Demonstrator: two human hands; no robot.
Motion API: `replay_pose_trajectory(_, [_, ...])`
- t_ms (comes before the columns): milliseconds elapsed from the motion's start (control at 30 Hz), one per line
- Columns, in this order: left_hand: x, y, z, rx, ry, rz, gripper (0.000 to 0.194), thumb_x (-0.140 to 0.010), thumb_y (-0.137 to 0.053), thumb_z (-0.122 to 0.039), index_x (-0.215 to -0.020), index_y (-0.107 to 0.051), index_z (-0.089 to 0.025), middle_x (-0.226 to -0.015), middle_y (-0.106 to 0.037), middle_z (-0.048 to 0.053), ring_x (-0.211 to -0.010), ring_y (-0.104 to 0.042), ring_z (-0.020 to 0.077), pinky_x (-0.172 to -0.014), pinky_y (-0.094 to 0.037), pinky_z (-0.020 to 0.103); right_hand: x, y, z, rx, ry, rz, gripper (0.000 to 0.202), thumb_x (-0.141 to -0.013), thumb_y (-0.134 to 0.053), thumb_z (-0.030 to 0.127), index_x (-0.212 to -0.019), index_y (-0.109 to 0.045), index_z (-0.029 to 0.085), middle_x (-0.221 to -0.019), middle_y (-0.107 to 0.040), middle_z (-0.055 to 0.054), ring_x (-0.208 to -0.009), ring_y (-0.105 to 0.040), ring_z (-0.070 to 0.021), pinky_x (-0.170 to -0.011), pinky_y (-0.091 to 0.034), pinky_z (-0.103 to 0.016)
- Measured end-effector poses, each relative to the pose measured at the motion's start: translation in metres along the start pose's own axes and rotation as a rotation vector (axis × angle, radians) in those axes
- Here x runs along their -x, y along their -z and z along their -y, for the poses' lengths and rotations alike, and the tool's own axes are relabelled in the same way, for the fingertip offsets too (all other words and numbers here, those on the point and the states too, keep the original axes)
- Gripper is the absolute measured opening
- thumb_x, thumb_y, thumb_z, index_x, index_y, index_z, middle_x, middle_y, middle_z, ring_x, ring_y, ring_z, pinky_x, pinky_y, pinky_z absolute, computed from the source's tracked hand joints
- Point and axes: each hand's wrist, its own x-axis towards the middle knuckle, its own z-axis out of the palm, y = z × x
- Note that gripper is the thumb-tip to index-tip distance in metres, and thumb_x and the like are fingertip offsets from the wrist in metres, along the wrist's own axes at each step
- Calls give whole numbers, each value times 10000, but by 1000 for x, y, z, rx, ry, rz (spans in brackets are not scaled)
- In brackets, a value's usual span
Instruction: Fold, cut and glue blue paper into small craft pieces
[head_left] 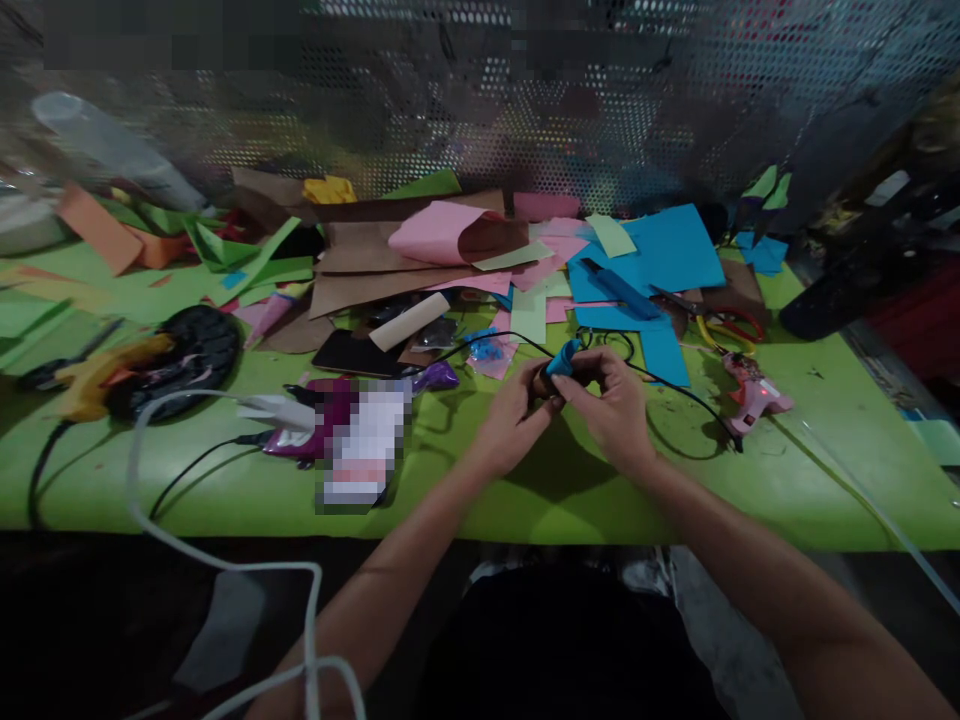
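Both hands meet above the green table, around a small rolled blue piece (562, 360) with something brown beneath it. My left hand (517, 412) is closed on the brown part from the left. From the right, my right hand (611, 405) pinches the blue piece between thumb and fingers. Fingers partly hide the held item. Behind the hands lie a small bag of blue bits (486, 347) and blue sheets (667, 255). A pink glue gun (754, 400) with a red light rests to the right of my right hand.
Scissors (724, 322) and a blue cutter (619, 290) lie behind. Pink sheets (435, 232) and brown sheets (360, 250) are stacked against a perforated metal panel (540, 110). Leftward are a phone (367, 440), a yellow glue gun (112, 375) and a white cable (217, 560). A black cord passes behind my hands.
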Motion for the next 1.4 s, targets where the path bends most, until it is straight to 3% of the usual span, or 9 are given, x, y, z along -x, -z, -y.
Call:
replay_pose_trajectory(233, [3, 1, 6, 147, 22, -13, 405, -942, -520, -418, -1287, -549, -209, -1206, -640, 71, -1154, -576, 239, -1045, -424, 369, -2, 3, 0, 102, 88, 51, 94, -827, -682, 262, -858, -602, 223, -814, -671, -10, -772, -626, -173, -716, -507, -300])
replay_pose_trajectory(533, [2, 3, -1, 140, 64, -42, 417, -892, -592, -558, -1124, -626, -213, -1026, -647, 38, -986, -597, 213, -910, -469, 304, -2, 5, 1, 391, 333, 165, 136, -799, -624, 101, -832, -589, 228, -883, -638, -48, -809, -598, -196, -690, -480, -304])
replay_pose_trajectory(767, [2, 3, 2, 142, 122, -110, 392, -916, -538, -570, -1021, -672, -217, -941, -666, 25, -973, -600, 205, -903, -477, 298, -5, 5, -3, 438, 425, 249, 51, -892, -621, 200, -851, -617, 229, -922, -680, -72, -877, -639, -217, -754, -515, -336])
replay_pose_trajectory(1000, [3, 2, 10, 213, 197, -133, 471, -900, -549, -605, -1134, -696, -223, -1005, -701, 35, -993, -623, 208, -884, -509, 289, -7, 7, -5, 377, 428, 289, 100, -913, -617, 203, -825, -640, 245, -974, -699, -64, -943, -658, -212, -815, -527, -344])
replay_pose_trajectory(1233, [1, 1, 7, 241, 207, -164, 446, -862, -604, -593, -1077, -719, -220, -996, -722, 34, -897, -647, 197, -779, -539, 287, -9, 10, -3, 334, 410, 277, 96, -880, -631, 170, -833, -662, 249, -952, -690, -53, -958, -656, -213, -825, -533, -343])
replay_pose_trajectory(1400, [0, 2, 6, 235, 173, -137, 400, -883, -586, -559, -1056, -708, -220, -1009, -721, 27, -969, -643, 194, -887, -518, 296, -10, 11, -3, 322, 416, 282, 116, -882, -623, 160, -937, -682, 243, -969, -685, -61, -967, -645, -212, -820, -537, -337])
